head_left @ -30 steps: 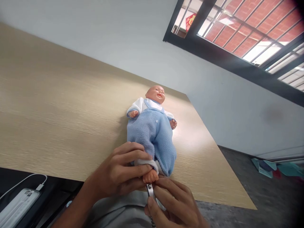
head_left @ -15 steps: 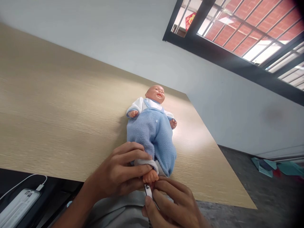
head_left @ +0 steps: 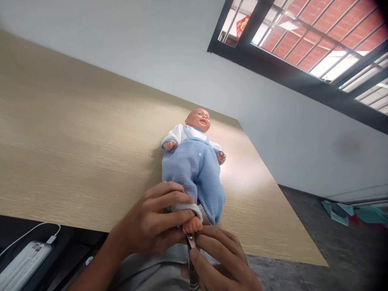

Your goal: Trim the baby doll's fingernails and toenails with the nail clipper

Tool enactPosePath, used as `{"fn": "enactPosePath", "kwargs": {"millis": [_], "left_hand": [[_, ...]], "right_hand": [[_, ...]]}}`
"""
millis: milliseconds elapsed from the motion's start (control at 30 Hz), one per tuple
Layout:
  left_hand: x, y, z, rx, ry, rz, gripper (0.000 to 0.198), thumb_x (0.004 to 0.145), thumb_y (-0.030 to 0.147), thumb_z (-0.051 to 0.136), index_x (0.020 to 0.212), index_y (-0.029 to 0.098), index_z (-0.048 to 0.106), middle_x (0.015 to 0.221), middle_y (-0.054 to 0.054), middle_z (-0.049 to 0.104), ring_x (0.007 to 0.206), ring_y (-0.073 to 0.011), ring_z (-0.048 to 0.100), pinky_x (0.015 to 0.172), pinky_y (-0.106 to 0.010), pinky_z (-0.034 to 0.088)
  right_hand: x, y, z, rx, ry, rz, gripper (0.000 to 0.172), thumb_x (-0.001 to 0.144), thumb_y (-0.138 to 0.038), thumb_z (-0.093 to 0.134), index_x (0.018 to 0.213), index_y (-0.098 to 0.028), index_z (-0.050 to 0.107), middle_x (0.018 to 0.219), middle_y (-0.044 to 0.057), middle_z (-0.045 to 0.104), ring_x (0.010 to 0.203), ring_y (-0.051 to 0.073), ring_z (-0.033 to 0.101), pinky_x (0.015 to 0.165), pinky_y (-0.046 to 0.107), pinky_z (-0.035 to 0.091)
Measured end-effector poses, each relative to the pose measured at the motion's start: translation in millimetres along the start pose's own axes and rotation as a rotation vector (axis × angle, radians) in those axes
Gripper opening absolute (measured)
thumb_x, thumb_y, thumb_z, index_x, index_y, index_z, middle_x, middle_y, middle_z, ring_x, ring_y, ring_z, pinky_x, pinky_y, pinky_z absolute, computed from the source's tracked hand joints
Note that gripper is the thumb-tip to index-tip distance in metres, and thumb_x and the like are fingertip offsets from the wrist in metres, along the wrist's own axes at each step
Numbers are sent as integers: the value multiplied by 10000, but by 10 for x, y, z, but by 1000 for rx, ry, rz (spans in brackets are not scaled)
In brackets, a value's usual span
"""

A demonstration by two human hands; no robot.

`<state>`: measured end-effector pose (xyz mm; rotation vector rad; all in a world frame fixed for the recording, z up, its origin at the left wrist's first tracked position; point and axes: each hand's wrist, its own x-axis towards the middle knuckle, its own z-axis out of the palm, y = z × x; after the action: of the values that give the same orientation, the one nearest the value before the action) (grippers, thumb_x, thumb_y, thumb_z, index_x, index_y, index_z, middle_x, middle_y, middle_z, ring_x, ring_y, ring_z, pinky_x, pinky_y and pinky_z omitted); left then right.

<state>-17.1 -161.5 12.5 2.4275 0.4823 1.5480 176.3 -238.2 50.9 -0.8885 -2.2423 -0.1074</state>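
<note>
A bald doll (head_left: pixel 194 161) in blue fleece lies face-up. The left hand (head_left: pixel 151 222) grips its foot (head_left: pixel 192 225); the right hand (head_left: pixel 218 262) pinches metal clippers (head_left: pixel 191 246) there.

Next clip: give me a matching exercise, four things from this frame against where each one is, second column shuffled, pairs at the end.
Things:
1. doll
2. left hand
3. right hand
4. power bank

Places:
A. bottom left corner, white cable plugged in
B. lying face up on the wooden table
C. wrapped around the doll's leg above the foot
D. holding the metal nail clipper under the foot

Pairs: 1-B, 2-C, 3-D, 4-A
</note>
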Motion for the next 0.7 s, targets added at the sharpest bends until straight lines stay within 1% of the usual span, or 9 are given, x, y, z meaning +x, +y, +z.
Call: {"fn": "enactPosePath", "kwargs": {"millis": [100, 233, 367, 500, 633, 700], "left_hand": [[-9, -2, 8, -3, 4, -9, 118, 888, 174, 695, 987, 111, 711, 1061, -128, 716, 1010, -236, 651, 944, -422, 577], [-30, -5, 16, -10, 6, -32, 126, 933, 232, 650, 1002, 144, 709, 1066, -111, 721, 1035, -224, 639, 941, -411, 578], [-35, -14, 8, -6, -7, -13, 136, 925, 206, 653, 1008, 115, 710, 1091, -122, 708, 1063, -232, 622, 966, -407, 563], [-27, -20, 4, -1, 10, 5, 144, 934, 219, 639, 997, 109, 708, 1071, -129, 707, 1058, -241, 624, 942, -401, 573], [-44, -29, 13, -16, -6, -9, 151, 933, 230, 646, 1027, 129, 706, 1080, -117, 703, 1067, -240, 624, 950, -400, 567], [-52, -32, 16, -23, -14, -13, 152, 932, 225, 646, 1036, 132, 705, 1086, -114, 700, 1070, -240, 620, 955, -405, 563]], "right_hand": [[20, -18, -3, -23, -2, 7, 118, 932, -72, 606, 936, -179, 654, 881, 21, 757, 935, 144, 738, 858, 273, 599], [39, -27, 32, -45, 20, -30, 120, 928, -87, 612, 874, -189, 642, 803, 7, 735, 857, 138, 741, 812, 264, 611], [28, -27, 60, -43, 34, -34, 192, 875, -6, 625, 859, -196, 650, 788, -15, 727, 880, 135, 740, 850, 264, 605], [8, -24, 61, -34, 23, -57, 185, 864, -4, 642, 853, -188, 656, 776, -22, 732, 867, 134, 737, 867, 272, 601], [18, -28, 65, -39, 37, -52, 178, 875, -10, 629, 861, -185, 663, 776, -19, 724, 876, 131, 733, 859, 265, 597], [39, -31, 71, -38, 46, -63, 181, 876, -11, 620, 847, -185, 662, 766, -20, 717, 849, 125, 728, 843, 259, 600]]}}
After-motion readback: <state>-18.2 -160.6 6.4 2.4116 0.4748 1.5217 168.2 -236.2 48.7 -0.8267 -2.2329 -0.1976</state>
